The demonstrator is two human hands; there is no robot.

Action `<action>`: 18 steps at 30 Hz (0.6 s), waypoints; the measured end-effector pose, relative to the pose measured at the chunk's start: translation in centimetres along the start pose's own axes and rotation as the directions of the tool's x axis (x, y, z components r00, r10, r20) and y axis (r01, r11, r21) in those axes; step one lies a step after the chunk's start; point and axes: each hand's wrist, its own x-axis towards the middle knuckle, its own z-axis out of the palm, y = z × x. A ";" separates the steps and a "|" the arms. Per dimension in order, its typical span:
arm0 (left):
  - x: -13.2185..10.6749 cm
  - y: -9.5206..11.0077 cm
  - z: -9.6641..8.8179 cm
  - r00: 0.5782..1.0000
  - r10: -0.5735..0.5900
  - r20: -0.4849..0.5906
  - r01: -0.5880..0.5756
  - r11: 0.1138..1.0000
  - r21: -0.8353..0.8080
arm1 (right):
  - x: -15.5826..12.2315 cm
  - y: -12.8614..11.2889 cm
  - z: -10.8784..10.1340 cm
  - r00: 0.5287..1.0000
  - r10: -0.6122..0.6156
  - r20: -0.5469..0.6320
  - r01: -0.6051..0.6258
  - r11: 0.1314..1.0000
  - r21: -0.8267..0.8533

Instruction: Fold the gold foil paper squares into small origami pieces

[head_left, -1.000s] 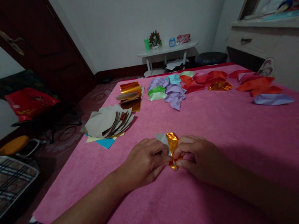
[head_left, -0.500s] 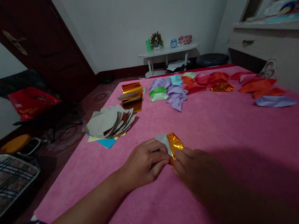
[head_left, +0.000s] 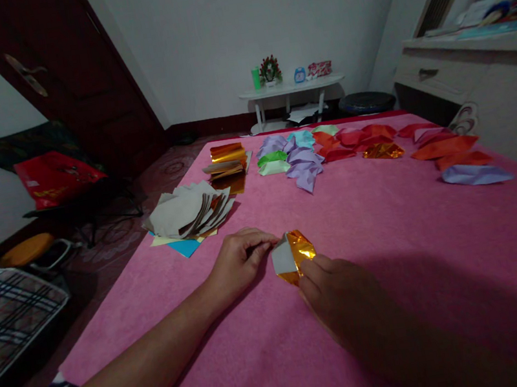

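Note:
A small folded sheet of gold foil paper (head_left: 302, 245) lies on the pink cloth in front of me, its pale grey back showing on the left half. The lower left corner is folded in, with gold side up. My right hand (head_left: 334, 283) is closed on the paper's lower right edge, thumb and fingers pinched together. At the upper left corner, the fingertips of my left hand (head_left: 243, 255) are pressed together and touch the paper. Exactly how those fingertips grip the corner is partly hidden.
To the left lies a fanned stack of grey-backed paper (head_left: 182, 209) over blue and yellow sheets. Gold foil sheets (head_left: 227, 152) sit behind it. Folded purple paper (head_left: 303, 163), folded red paper (head_left: 336, 145) and a folded gold piece (head_left: 383, 151) lie along the far side.
My left hand has moved from the paper's lower left side up to its upper left corner. The folded lower left corner now shows. My right hand stays almost in place.

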 end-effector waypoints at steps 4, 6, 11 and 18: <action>0.9 -0.4 0.1 0.994 0.086 0.074 -0.089 0.995 0.039 | 0.0 0.0 0.0 1.000 -0.001 -0.011 0.002 1.000 0.027; 1.5 -0.5 0.1 0.990 0.100 0.101 -0.106 0.993 0.057 | 0.0 0.0 0.1 1.000 -0.002 -0.023 0.002 1.000 0.024; 3.4 -0.3 -0.2 0.933 0.286 0.217 -0.313 0.945 0.099 | 0.0 0.1 0.5 0.999 -0.013 -0.031 0.013 1.000 -0.009; 4.6 -0.2 -0.5 0.812 0.410 0.415 -0.484 0.870 0.088 | -0.9 1.0 0.8 0.986 -0.098 -0.132 0.093 0.995 -0.042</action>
